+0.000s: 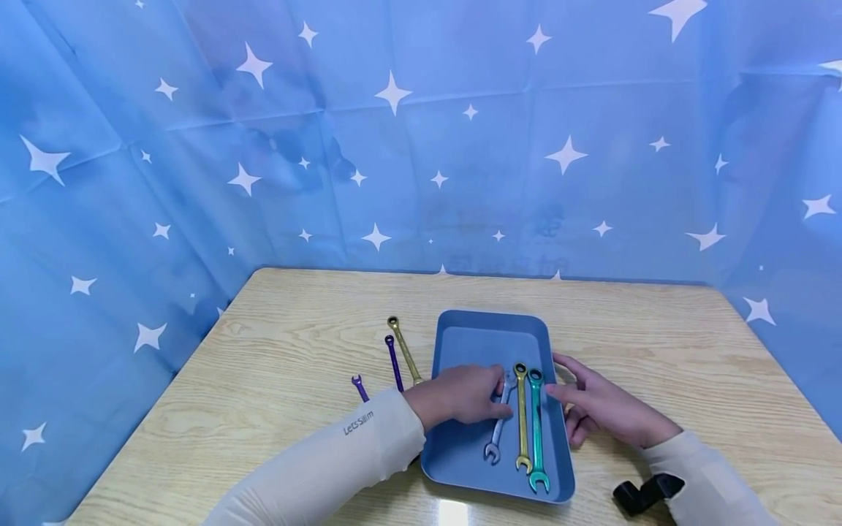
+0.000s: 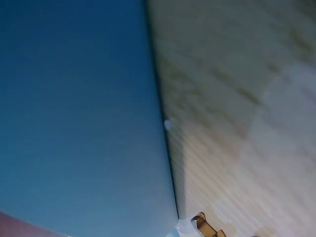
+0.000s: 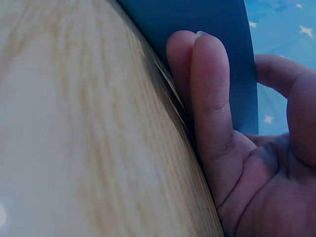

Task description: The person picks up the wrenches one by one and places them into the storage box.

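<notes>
A grey-blue tray (image 1: pixel 487 336) holds a silver wrench (image 1: pixel 497 431), a gold wrench (image 1: pixel 522 416) and a green wrench (image 1: pixel 536 431), lying side by side lengthwise. My left hand (image 1: pixel 463 394) reaches in over the tray's left side and pinches the silver wrench between thumb and fingers near its upper part. On the tray's right side, my right hand (image 1: pixel 608 409) grips the wall. In the right wrist view its straight fingers (image 3: pixel 212 94) lie against the outer wall while another digit passes behind the rim. The left wrist view shows mostly tray wall (image 2: pixel 79 123).
Left of the tray, another gold wrench (image 1: pixel 404 351), a purple wrench (image 1: pixel 394 361) and a smaller purple wrench (image 1: pixel 359 387) lie on the wooden table (image 1: pixel 316 314), partly hidden by the left sleeve (image 1: pixel 329 460). A blue star-patterned curtain (image 1: pixel 421 146) hangs behind the table.
</notes>
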{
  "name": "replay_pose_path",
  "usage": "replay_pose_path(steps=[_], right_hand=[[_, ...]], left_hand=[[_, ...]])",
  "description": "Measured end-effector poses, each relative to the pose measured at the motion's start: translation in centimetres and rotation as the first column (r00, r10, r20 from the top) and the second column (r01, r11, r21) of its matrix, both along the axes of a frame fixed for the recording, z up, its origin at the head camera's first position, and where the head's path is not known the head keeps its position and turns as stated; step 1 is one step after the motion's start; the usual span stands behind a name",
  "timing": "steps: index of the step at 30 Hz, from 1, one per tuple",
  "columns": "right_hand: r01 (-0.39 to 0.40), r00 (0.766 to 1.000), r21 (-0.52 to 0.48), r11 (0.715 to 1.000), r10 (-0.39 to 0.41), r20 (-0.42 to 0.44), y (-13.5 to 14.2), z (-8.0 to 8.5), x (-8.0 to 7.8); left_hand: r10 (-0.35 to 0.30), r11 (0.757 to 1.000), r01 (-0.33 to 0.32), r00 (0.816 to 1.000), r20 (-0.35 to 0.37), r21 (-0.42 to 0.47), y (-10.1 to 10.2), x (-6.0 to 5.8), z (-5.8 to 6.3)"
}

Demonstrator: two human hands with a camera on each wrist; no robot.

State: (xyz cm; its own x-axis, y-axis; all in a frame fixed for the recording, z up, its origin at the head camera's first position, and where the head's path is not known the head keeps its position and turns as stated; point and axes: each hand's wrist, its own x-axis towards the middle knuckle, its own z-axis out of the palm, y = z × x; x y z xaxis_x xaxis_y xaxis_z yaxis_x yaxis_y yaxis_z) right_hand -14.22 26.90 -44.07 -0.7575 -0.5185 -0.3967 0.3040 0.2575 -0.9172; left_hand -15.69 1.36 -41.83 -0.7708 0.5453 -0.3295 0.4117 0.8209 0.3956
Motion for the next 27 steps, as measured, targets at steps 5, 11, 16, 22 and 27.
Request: replay_pose_path(steps=[5, 11, 16, 22, 27], right_hand=[[-0.002, 1.0, -0.007, 1.0, 0.002, 0.005, 0.05, 0.02, 0.01], [-0.001, 1.0, -0.002, 1.0, 0.001, -0.001, -0.03, 0.08, 0.04], [-0.001, 1.0, -0.001, 1.0, 0.001, 0.001, -0.09, 0.06, 0.0], [-0.002, 1.0, 0.001, 1.0, 0.002, -0.004, -0.06, -0.01, -0.02], [-0.001, 1.0, 0.011, 1.0, 0.001, -0.005, -0.04, -0.13, -0.09]], left_hand=[[-0.006, 1.0, 0.005, 1.0, -0.017, -0.019, 0.09, 0.1, 0.0], [-0.01, 0.999, 0.009, 0.999, -0.043, -0.031, 0.11, 0.22, 0.03], [0.003, 1.0, -0.004, 0.999, -0.042, -0.024, 0.04, 0.26, 0.0], [0.008, 1.0, -0.008, 0.999, -0.034, -0.002, -0.09, 0.28, 0.02], [0.009, 1.0, -0.008, 0.999, -0.038, 0.007, -0.14, 0.32, 0.06]])
